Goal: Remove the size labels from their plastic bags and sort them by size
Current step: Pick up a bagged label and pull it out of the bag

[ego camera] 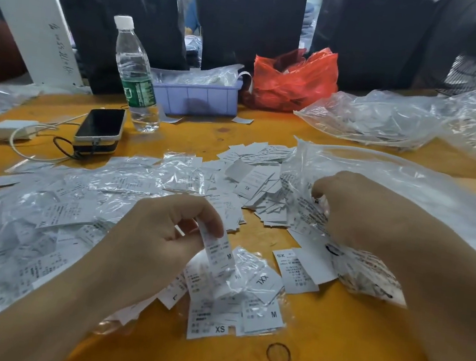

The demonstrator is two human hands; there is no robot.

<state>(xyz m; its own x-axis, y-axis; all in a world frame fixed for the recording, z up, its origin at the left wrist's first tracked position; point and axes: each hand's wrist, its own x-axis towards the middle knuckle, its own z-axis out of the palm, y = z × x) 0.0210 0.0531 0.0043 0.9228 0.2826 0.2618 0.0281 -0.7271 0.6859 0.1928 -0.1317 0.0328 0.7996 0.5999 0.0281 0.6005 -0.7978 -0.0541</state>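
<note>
Dozens of white size labels lie across the orange table (329, 356), some loose, many under crumpled clear wrappers on the left. The left hand (160, 240) pinches one label (217, 250) marked M between thumb and fingertips, lifting it upright just above a small cluster near the table's front edge: an XS label (207, 325), another M label (263, 315), and an XXL label (263, 282) partly tucked beneath a scrap of plastic. The right hand (356, 207) curls its fingers into a printed plastic bag (316, 214), gripping a bunch of film (whether a label is caught inside that grip, I cannot tell). A bigger loose heap (257, 182) sits farther back, between the hands.

The risk here, as I see it, is mixing. The sorted clusters sit close together and touch the stray wrappers, so a dragged bag or a sweeping forearm could shuffle XS into M. The light film may also cling to labels and carry them off unseen. A rubber band (278, 355) lies alone near the front. Behind, a water bottle (137, 78) stands beside a phone (101, 127); a knock would wet everything.
</note>
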